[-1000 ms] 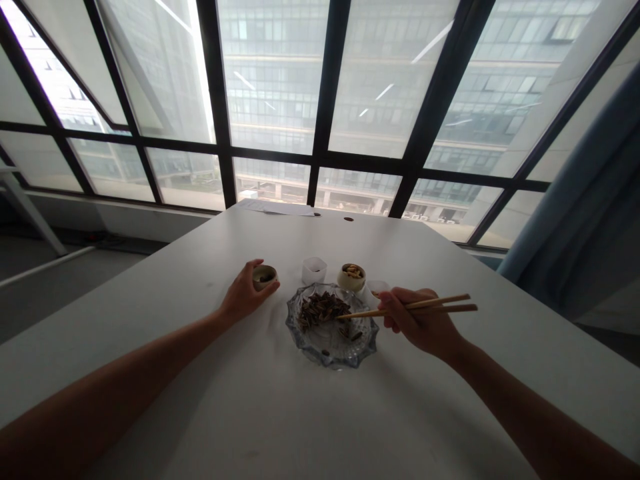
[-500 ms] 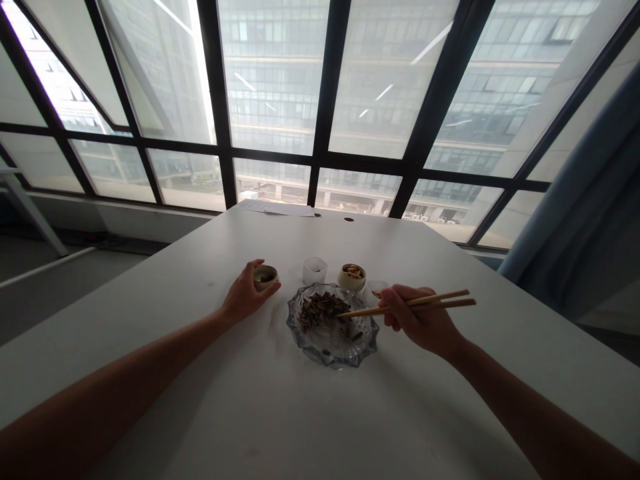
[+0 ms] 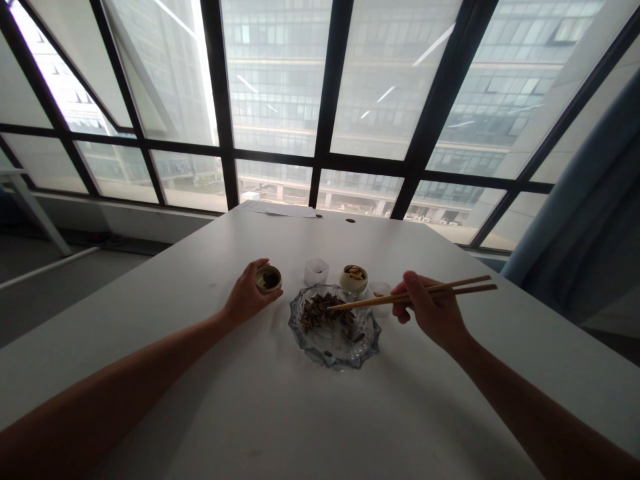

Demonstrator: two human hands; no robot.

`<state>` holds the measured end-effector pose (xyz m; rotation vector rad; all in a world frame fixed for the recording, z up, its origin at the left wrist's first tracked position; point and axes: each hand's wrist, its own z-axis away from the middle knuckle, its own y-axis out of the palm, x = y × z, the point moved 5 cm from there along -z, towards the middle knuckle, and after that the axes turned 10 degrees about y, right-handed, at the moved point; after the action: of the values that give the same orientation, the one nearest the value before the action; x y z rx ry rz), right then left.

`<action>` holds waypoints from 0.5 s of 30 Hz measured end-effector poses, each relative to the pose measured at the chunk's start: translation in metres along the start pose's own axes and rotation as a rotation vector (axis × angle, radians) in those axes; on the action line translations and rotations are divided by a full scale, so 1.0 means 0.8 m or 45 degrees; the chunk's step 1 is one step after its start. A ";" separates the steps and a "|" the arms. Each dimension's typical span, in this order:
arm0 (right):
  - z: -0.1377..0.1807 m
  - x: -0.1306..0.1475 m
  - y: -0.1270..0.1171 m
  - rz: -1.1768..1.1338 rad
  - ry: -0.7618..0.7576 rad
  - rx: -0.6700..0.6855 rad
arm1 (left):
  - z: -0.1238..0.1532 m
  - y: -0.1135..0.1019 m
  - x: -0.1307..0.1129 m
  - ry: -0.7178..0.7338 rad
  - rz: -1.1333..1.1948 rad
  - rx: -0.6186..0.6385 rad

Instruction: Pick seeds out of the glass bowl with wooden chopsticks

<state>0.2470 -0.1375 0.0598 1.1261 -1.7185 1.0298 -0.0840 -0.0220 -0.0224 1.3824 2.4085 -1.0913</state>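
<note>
A wall of windows [image 3: 280,73] with dark frames fills the far side of the room and looks out on a pale office block. A blue curtain [image 3: 585,220] hangs at the right, and grey floor [image 3: 60,287] shows at the left. A large white table [image 3: 280,413] runs from the near edge up to the windows, and its top is matt and plain. Sheets of paper [image 3: 280,209] lie at its far edge.

A scalloped glass dish [image 3: 330,357] sits in the middle of the table and holds a heap of dark seeds [image 3: 325,312].

The left hand [image 3: 245,297] rests on the table left of the dish, with its fingers curled around a small cup [image 3: 269,278] that it holds upright on the surface. The right hand [image 3: 433,310] is raised right of the dish and closed on a pair of chopsticks [image 3: 430,293]. The chopsticks slant down to the left, and their tips reach the seed heap. Whether the tips pinch a seed cannot be told.

Behind the dish stand a clear square cup [image 3: 316,271] and a round cup of pale nuts [image 3: 353,278], close together. Another small clear cup [image 3: 380,289] is just beside the right hand's fingers.
</note>
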 end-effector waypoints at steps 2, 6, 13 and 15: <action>0.007 0.008 0.004 0.020 -0.076 0.013 | 0.000 -0.002 -0.004 0.045 -0.006 -0.015; 0.016 0.015 0.010 0.060 -0.144 0.060 | 0.001 -0.004 -0.009 0.107 -0.031 -0.023; 0.010 0.004 0.003 0.006 -0.097 0.008 | 0.002 -0.002 -0.009 0.116 -0.040 -0.007; 0.010 0.003 0.004 -0.005 -0.084 0.003 | 0.002 -0.002 -0.010 0.118 -0.037 -0.009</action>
<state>0.2422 -0.1450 0.0585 1.1760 -1.7670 1.0025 -0.0812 -0.0290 -0.0192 1.4306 2.5017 -1.0465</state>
